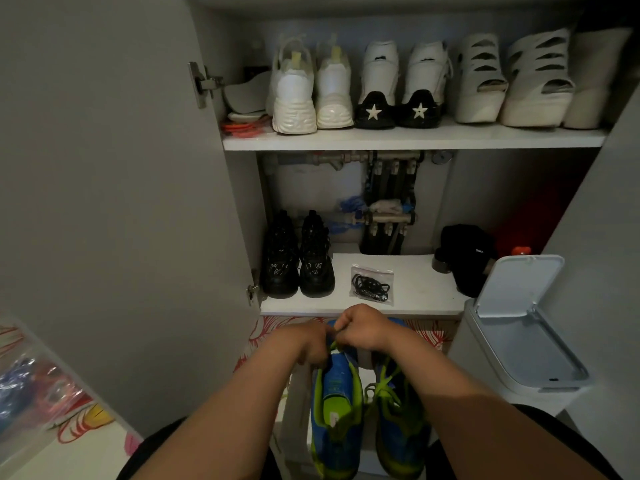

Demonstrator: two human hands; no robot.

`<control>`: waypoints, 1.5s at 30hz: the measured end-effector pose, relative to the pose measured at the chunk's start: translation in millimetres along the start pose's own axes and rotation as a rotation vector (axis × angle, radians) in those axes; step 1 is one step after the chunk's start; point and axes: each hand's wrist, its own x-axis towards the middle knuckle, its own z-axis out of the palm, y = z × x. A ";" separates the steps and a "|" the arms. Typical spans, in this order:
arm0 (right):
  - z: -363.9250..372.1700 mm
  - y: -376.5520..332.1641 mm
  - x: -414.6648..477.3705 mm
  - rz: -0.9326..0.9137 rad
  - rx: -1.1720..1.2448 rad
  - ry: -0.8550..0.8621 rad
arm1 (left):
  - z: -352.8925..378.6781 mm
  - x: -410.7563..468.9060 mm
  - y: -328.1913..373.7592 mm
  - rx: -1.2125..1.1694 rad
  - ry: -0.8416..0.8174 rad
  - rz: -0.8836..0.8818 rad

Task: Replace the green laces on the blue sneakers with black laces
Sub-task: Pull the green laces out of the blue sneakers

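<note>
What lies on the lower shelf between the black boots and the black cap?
A clear bag of black laces lies there, apart from both, as the head view shows.

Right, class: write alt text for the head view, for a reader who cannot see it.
A left hand and right hand grip the green lace of one of two blue sneakers before an open shoe cupboard. A bag of black laces lies on its lower shelf.

A home – an open shoe cupboard [415, 138] with white sneakers [313, 88] on shelves.
</note>
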 end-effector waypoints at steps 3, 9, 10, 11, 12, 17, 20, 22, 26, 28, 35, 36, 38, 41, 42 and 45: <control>-4.3 2.5 -3.8 -0.001 -0.279 0.022 | -7.9 3.6 -3.9 -0.079 -0.050 -0.020; -11.0 1.9 1.2 -0.013 -0.174 0.168 | -10.0 13.4 5.3 -0.004 0.077 0.109; -11.6 1.7 3.0 -0.015 -0.095 0.206 | -11.3 14.7 6.9 -0.066 0.110 0.130; -12.3 2.4 4.7 -0.012 -0.025 0.249 | -12.4 16.3 6.5 -0.144 0.139 0.132; -12.6 4.1 6.7 -0.005 0.032 0.289 | -13.2 17.5 4.7 -0.227 0.148 0.120; -12.6 10.0 14.5 0.014 0.224 0.279 | -11.1 22.2 -8.7 -0.365 0.066 0.038; -12.3 6.8 14.5 0.004 0.269 0.231 | -13.5 26.6 -6.4 -0.466 0.224 0.067; -10.9 2.4 13.4 -0.003 0.306 0.197 | -16.3 28.1 -3.3 -0.470 0.261 0.124; -10.4 -2.8 12.0 0.031 0.438 0.183 | -12.4 28.5 -3.4 -0.309 0.122 0.086; -12.2 -2.3 12.6 0.048 0.435 0.206 | -13.5 27.3 -5.1 -0.229 0.120 0.054; -11.0 8.1 18.1 0.076 0.251 0.214 | -26.6 21.7 -5.4 -0.243 0.293 0.072; -10.2 7.3 18.0 0.062 0.225 0.194 | -27.2 21.3 -3.0 -0.265 0.318 0.085; -8.6 3.1 17.4 0.026 0.195 0.138 | -26.7 22.0 1.8 -0.355 0.365 0.115; -4.4 -3.3 15.6 -0.004 0.166 0.080 | -26.4 23.4 5.2 -0.432 0.428 0.160; -2.6 -3.8 15.8 -0.007 0.167 0.074 | -26.7 23.4 5.1 -0.443 0.437 0.173; 1.0 -1.5 15.4 0.008 0.196 0.067 | -27.4 21.9 4.4 -0.532 0.415 0.237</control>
